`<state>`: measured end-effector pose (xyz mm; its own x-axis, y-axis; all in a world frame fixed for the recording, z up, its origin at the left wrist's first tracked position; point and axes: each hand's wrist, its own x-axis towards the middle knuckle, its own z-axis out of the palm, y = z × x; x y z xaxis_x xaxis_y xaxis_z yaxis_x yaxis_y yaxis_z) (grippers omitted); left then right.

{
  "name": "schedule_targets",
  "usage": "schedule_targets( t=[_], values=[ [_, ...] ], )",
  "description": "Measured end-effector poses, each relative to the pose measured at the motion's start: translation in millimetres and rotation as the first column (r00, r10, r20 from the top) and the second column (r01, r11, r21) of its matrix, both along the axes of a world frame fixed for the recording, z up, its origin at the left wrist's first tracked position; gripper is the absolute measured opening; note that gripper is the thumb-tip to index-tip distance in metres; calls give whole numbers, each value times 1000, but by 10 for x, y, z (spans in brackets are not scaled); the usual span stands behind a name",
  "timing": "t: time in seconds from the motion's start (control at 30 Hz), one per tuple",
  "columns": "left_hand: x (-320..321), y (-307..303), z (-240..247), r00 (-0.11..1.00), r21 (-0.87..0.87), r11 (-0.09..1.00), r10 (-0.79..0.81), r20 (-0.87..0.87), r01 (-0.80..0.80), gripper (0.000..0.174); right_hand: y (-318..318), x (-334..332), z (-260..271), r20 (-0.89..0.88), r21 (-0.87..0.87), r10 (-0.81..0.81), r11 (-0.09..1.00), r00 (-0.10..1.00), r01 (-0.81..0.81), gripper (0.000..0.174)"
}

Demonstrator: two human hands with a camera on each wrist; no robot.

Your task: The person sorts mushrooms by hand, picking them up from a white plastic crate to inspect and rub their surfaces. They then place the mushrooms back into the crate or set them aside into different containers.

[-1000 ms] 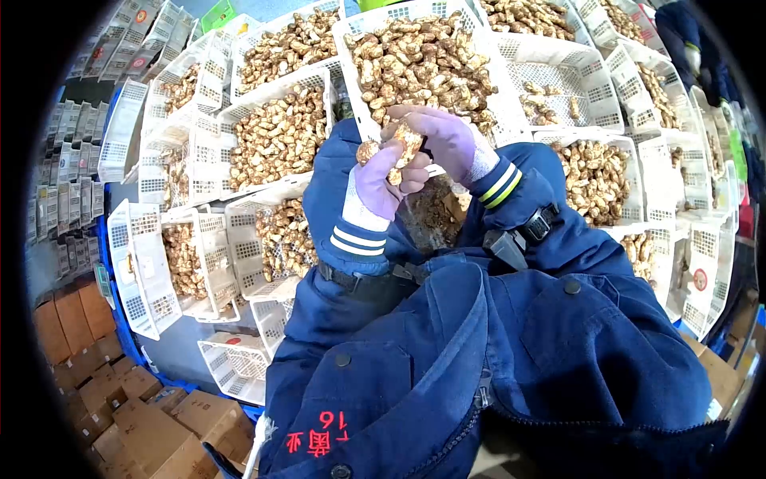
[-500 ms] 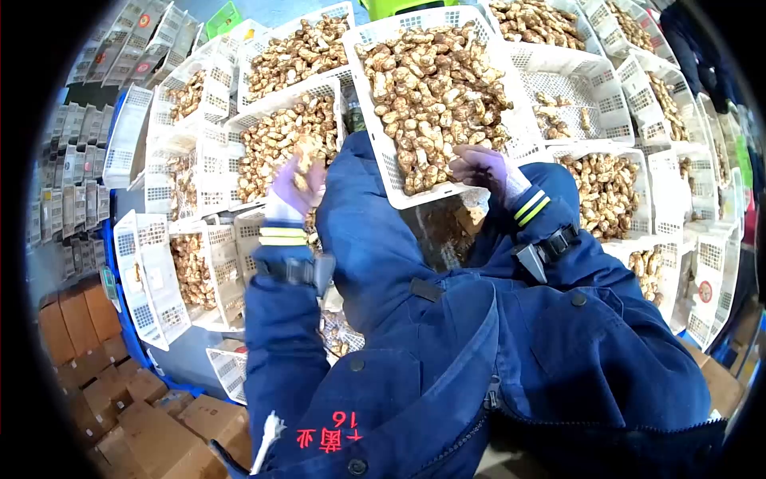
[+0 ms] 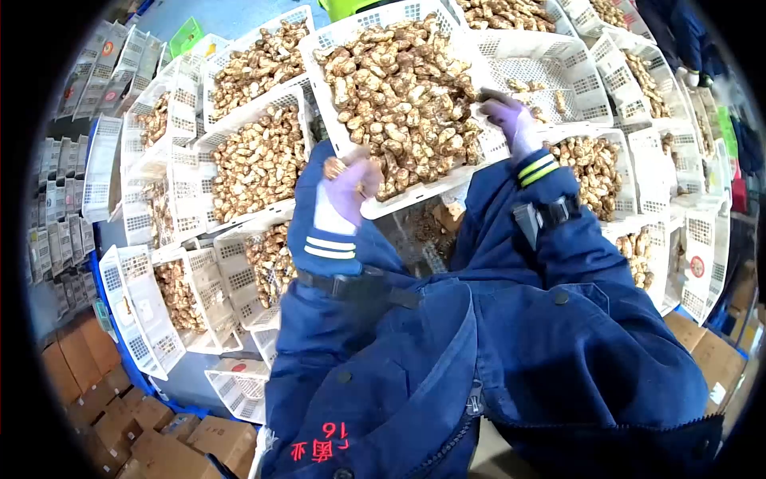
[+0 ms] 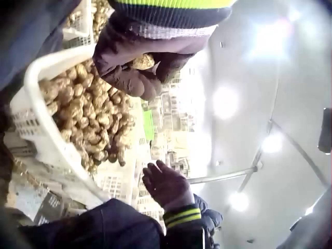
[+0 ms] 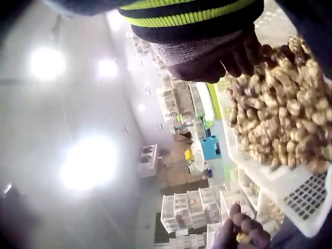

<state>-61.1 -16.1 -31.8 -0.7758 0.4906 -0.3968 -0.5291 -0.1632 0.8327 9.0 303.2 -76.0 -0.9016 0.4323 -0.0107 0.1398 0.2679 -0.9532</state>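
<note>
A white crate point(image 3: 416, 192) heaped with knobbly brown and cream mushroom-like pieces point(image 3: 399, 104) tilts over the person's knees. At its near left corner the left hand point(image 3: 355, 190), in a purple glove, curls around one brown piece point(image 3: 333, 168); the left wrist view shows this piece point(image 4: 143, 61) between the bent fingers of the left hand point(image 4: 132, 65). Beside the crate's right wall, the right hand point(image 3: 511, 124) has its fingers loosely extended. Its palm point(image 4: 168, 185) shows bare in the left wrist view. Whether the right fingertips touch the crate point(image 5: 280, 179), I cannot tell.
Several white crates with similar pieces surround the knees, among them a left one point(image 3: 255, 160) and a sparsely filled one point(image 3: 542, 60) at the right back. Cardboard boxes point(image 3: 215, 443) lie at the lower left. Dark debris point(image 3: 423, 235) shows between the legs.
The hands were together with pieces a second ago, then parted. Since then the left hand has come back right from the left crate, and the right hand has moved up along the crate's right side.
</note>
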Motion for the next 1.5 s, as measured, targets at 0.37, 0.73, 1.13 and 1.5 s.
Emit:
schedule_targets(
  t=[0.37, 0.73, 1.13, 1.5],
  values=[
    [174, 387, -400, 982, -10, 983, -181, 53, 182, 36, 70, -1042, -183, 560, 735, -119, 528, 820, -426, 36],
    [168, 258, -427, 967, 83, 990, -128, 221, 112, 50, -181, -960, -304, 658, 650, -90, 569, 748, -504, 41],
    [552, 323, 448, 977, 263, 953, -183, 106, 150, 22, -1180, 84, 765, -307, -902, 273, 222, 912, -370, 56],
    [715, 362, 498, 984, -208, 973, 71, -162, -104, 22, -1443, 359, 715, -145, 90, 393, 919, 908, -384, 22]
  ],
)
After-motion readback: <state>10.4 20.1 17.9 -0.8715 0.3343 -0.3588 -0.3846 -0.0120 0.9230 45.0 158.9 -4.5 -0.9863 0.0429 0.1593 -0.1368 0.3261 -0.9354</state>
